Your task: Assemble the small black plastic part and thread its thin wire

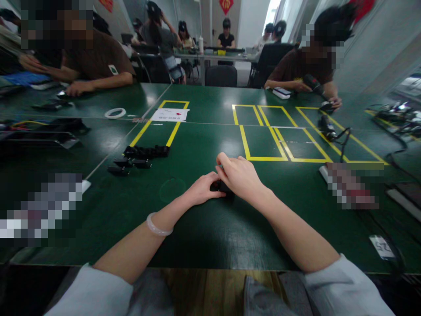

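Both my hands meet over the middle of the green table (197,237). My left hand (205,188) is closed around the left side of a small black object (225,188), thumb at its near side. From above and the right, my right hand (241,175) curls over the same object with bent fingers, hiding most of it, so its exact kind cannot be made out. To the left, several small black pieces (136,163) lie on the table beside a row of black parts (147,151).
Yellow tape rectangles (266,159) mark the far table. A white sheet (170,115) and a tape roll (115,113) lie at the back left. On the right are a black cabled device (327,127) and a numbered label (381,247). People sit across the table.
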`<state>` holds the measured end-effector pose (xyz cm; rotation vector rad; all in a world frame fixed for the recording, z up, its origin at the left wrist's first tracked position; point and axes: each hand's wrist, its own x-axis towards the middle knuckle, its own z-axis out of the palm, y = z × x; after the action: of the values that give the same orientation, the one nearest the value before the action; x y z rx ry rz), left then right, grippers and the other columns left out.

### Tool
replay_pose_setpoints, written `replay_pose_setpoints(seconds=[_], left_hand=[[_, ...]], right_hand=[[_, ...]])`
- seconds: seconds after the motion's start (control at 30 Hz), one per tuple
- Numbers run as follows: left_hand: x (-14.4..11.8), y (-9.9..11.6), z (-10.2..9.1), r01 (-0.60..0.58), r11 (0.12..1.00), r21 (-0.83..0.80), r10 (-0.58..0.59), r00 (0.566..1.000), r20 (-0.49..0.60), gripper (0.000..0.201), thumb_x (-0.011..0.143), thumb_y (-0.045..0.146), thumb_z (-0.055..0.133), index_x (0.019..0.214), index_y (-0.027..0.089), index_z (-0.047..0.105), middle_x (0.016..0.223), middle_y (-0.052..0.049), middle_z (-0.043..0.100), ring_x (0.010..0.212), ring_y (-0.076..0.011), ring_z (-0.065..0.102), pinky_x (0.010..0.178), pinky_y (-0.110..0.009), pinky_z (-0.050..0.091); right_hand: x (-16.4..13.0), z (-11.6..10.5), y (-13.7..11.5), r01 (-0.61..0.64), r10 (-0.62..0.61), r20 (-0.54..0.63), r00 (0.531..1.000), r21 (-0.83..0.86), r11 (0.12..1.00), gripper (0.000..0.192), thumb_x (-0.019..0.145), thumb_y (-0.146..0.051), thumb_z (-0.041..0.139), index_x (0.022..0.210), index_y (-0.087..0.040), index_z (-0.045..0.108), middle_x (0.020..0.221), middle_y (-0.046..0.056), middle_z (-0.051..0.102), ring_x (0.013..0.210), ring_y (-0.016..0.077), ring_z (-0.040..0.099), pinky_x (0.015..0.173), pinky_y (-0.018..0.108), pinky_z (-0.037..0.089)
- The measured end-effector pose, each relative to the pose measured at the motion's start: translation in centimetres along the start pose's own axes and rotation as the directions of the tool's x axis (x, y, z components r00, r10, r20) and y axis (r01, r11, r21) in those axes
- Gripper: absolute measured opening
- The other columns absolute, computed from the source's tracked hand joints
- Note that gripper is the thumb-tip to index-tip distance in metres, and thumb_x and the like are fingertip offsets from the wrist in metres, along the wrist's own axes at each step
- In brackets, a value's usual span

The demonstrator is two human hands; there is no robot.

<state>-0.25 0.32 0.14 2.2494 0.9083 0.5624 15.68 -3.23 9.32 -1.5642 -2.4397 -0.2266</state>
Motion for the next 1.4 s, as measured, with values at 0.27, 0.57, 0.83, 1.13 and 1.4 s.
replay_pose_setpoints(seconds=[0.27,0.57,0.83,1.13,1.4], left_hand=[[-0.06,-0.14,-0.03,0.02,0.999,0.028,-0.02,1.0,-0.006,0.041,0.074,0.041,0.072,0.106,0.019,0.059,0.104,-0.006,0.063,0.097,-0.0255,0.06,0.086,-0.037,0.047],[-0.07,-0.08,0.01,0.002,1.0,-0.008,-0.002,1.0,-0.003,0.038,0.075,0.039,0.071,0.106,0.019,0.059,0.107,-0.006,0.063,0.099,-0.0254,0.059,0.087,-0.037,0.046],[-0.08,-0.05,-0.02,0.008,1.0,0.013,-0.007,1.0,-0.012,0.038,0.074,0.04,0.072,0.104,0.018,0.06,0.104,-0.006,0.063,0.096,-0.0249,0.06,0.086,-0.037,0.047],[-0.1,0.08,-0.02,0.02,1.0,0.012,-0.02,1.0,-0.016,0.044,0.074,0.04,0.072,0.109,0.018,0.059,0.099,-0.005,0.063,0.09,-0.0235,0.06,0.08,-0.035,0.047],[-0.08,-0.08,-0.03,0.009,0.999,0.033,-0.009,1.0,-0.005,0.037,0.075,0.042,0.071,0.101,0.018,0.06,0.099,-0.005,0.062,0.092,-0.0237,0.06,0.082,-0.035,0.047]], right_hand=[[0.09,0.22,0.07,-0.008,0.007,-0.013,1.0,-0.032,0.999,0.02,0.094,-0.025,0.031,0.098,-0.019,0.05,0.074,0.002,0.068,0.061,0.014,0.057,0.062,0.028,0.023],[0.16,0.39,0.14,0.007,-0.008,-0.014,1.0,-0.021,1.0,0.025,0.097,-0.036,0.03,0.097,-0.02,0.049,0.074,0.001,0.068,0.064,0.0142,0.058,0.064,0.028,0.024],[0.1,0.21,0.06,-0.019,0.018,-0.031,0.999,-0.031,0.999,0.018,0.093,-0.022,0.032,0.098,-0.019,0.049,0.075,0.001,0.068,0.06,0.0136,0.057,0.062,0.027,0.024],[0.2,0.65,0.24,-0.012,0.01,-0.037,0.999,-0.062,0.998,0.024,0.096,-0.031,0.029,0.096,-0.02,0.05,0.071,0.002,0.068,0.06,0.0146,0.058,0.063,0.028,0.023],[0.15,0.32,0.09,-0.034,0.033,-0.021,0.999,-0.039,0.999,0.021,0.094,-0.025,0.031,0.102,-0.019,0.049,0.076,0.002,0.069,0.062,0.0146,0.059,0.064,0.028,0.025]])
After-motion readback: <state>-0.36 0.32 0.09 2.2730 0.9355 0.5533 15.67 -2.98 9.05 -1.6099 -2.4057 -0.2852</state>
